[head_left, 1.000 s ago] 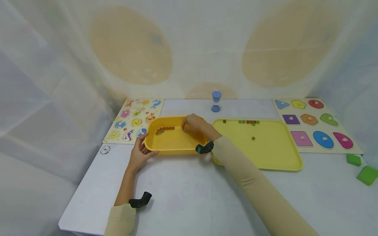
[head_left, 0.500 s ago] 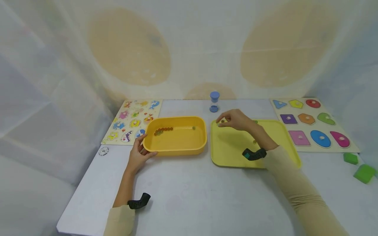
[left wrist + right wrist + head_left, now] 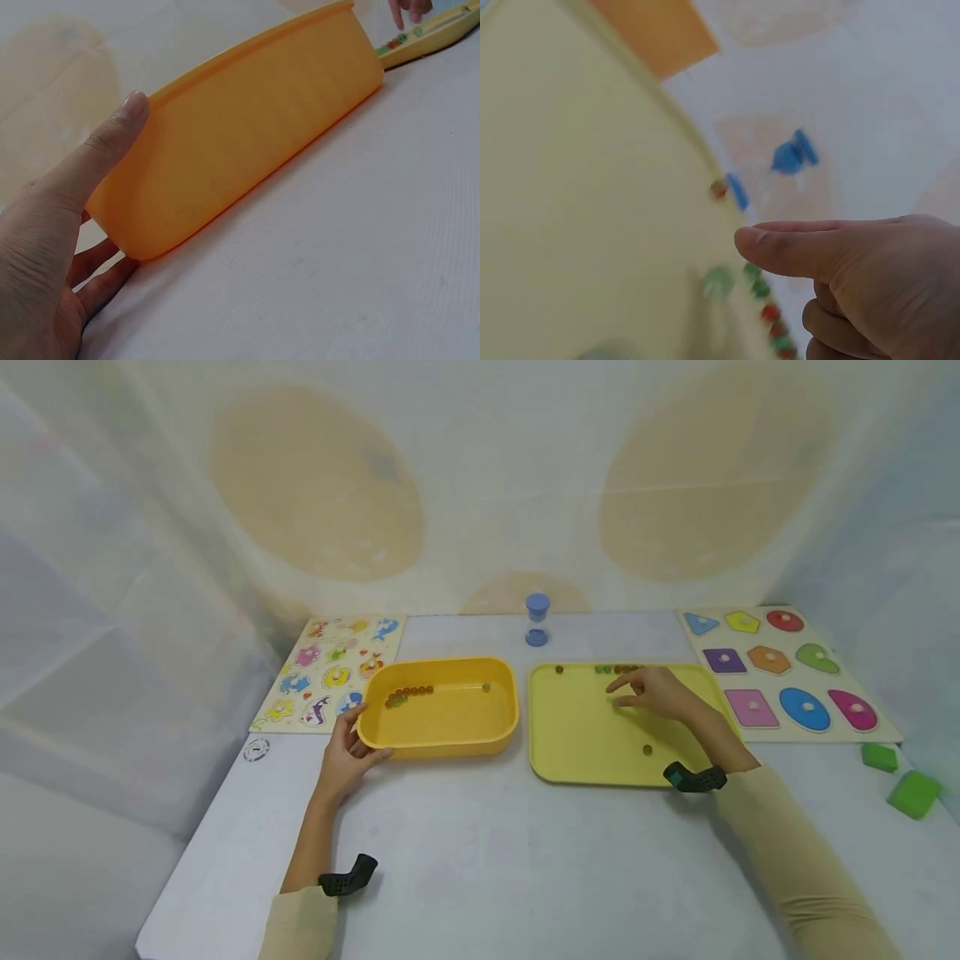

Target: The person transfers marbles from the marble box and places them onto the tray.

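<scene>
My left hand (image 3: 347, 768) grips the near left corner of a deep orange-yellow bin (image 3: 450, 749); in the left wrist view the thumb (image 3: 124, 124) lies against its wall. Several red and green marbles (image 3: 410, 692) sit at the bin's left, and a lone green marble (image 3: 486, 687) at its right. Above the flat yellow tray (image 3: 577, 752) hovers my right hand (image 3: 660, 693), index and thumb apart with nothing seen between them. A row of marbles (image 3: 617, 669) lines the tray's far edge. In the right wrist view a blurred green marble (image 3: 718, 283) shows near the thumb tip.
A blue hourglass (image 3: 537, 620) stands behind the bin and tray. An animal puzzle board (image 3: 330, 672) lies at the left, a shape puzzle board (image 3: 787, 677) at the right. Green blocks (image 3: 915, 793) sit near the right edge. A loose marble (image 3: 647, 749) lies toward the tray's front.
My right hand has left the bin and moved right over the tray. A green marble now shows where it was. One tray marble has rolled toward the front. The left hand keeps its grip.
</scene>
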Demonstrator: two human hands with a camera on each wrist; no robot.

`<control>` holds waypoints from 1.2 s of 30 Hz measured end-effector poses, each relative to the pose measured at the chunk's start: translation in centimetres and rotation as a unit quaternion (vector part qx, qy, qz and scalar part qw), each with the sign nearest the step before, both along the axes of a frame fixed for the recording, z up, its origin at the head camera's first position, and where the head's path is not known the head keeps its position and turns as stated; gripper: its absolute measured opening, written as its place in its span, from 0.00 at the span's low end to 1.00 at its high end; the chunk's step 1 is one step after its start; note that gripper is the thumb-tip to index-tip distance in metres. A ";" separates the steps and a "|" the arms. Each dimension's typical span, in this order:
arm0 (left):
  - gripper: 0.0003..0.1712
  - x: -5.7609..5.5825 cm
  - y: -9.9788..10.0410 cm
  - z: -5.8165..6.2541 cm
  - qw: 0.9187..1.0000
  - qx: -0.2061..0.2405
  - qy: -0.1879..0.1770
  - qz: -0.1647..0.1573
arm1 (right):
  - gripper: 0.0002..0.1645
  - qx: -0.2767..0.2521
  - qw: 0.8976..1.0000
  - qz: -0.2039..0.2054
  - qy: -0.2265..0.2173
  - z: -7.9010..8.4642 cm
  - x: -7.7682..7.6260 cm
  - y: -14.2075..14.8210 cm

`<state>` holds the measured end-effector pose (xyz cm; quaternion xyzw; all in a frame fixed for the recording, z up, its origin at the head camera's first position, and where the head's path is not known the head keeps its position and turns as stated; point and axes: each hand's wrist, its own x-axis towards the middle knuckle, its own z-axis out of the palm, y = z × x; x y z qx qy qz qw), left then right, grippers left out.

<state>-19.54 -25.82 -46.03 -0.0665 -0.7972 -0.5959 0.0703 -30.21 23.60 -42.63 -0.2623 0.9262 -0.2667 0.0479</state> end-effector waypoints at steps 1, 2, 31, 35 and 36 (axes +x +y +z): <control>0.45 0.0 0.0 0.0 1.000 0.002 -0.001 0.000 | 0.16 -0.006 1.000 0.004 0.008 0.5 -0.1 -0.5; 0.45 0.1 -0.1 0.0 1.000 0.002 -0.002 -0.001 | 0.16 -0.014 1.000 0.010 0.017 1.2 -0.3 -1.2; 0.34 0.1 -0.2 0.5 0.999 -0.031 -0.011 0.037 | 0.14 0.070 0.989 0.126 -0.041 0.9 -6.2 -29.0; 0.33 0.0 -0.1 0.6 0.999 -0.031 -0.014 0.041 | 0.12 0.093 0.989 0.110 -0.045 0.4 -5.8 -29.7; 0.33 0.0 -0.1 0.6 0.999 -0.031 -0.014 0.041 | 0.11 0.096 0.989 0.107 -0.045 0.4 -5.7 -29.8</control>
